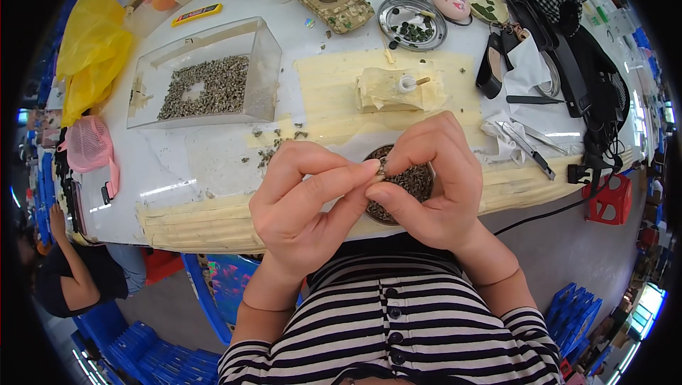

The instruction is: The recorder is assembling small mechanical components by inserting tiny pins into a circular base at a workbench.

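Note:
My left hand (305,197) and my right hand (433,179) meet fingertip to fingertip over a round dish (419,180) full of small grey-green pieces near the table's front edge. Between the thumbs and forefingers of both hands sits one tiny grey piece (381,169). The right hand covers most of the dish. A few loose pieces (273,147) lie scattered on the white table just left of my left hand.
A clear plastic box (206,76) with many grey pieces stands at the back left. A round metal tray (412,24), a small white cup on yellow paper (406,84), tweezers on a cloth (526,143), a yellow bag (92,51) and black cables (597,101) surround the work spot. Another person (64,271) sits at lower left.

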Demonstrator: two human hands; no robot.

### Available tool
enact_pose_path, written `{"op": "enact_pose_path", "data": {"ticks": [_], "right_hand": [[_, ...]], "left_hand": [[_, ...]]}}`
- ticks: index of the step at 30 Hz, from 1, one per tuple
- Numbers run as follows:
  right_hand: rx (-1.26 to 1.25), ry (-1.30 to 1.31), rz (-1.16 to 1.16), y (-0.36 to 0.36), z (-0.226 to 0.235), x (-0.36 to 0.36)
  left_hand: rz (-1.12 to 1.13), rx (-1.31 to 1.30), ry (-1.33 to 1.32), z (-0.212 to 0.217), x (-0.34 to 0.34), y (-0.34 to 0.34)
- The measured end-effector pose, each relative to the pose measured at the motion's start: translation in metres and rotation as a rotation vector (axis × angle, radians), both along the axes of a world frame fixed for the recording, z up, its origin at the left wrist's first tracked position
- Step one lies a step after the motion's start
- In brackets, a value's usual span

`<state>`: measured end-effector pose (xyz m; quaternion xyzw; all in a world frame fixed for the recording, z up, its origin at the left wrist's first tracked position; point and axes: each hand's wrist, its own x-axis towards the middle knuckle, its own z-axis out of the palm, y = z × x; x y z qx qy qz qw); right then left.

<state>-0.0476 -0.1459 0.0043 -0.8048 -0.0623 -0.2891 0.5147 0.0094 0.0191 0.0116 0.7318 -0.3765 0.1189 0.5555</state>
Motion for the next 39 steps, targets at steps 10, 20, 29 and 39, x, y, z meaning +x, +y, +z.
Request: {"op": "enact_pose_path", "data": {"ticks": [10, 20, 29, 39], "right_hand": [[-0.092, -0.073, -0.086, 0.0013, 0.0000, 0.0000], [-0.123, -0.166, -0.106, 0.0004, -0.0008, -0.0018], [-0.144, -0.084, -0.103, 0.0016, 0.0003, -0.0007], [-0.101, -0.141, -0.088, 0.0012, -0.0002, -0.0018]], "left_hand": [[0.016, -0.013, 0.025, -0.0015, -0.0007, -0.0005], [0.057, -0.006, 0.027, -0.0046, -0.0013, -0.0017], [0.025, -0.033, 0.034, -0.0032, -0.0012, -0.0007], [0.037, -0.007, 0.015, -0.0046, -0.0013, -0.0016]]}}
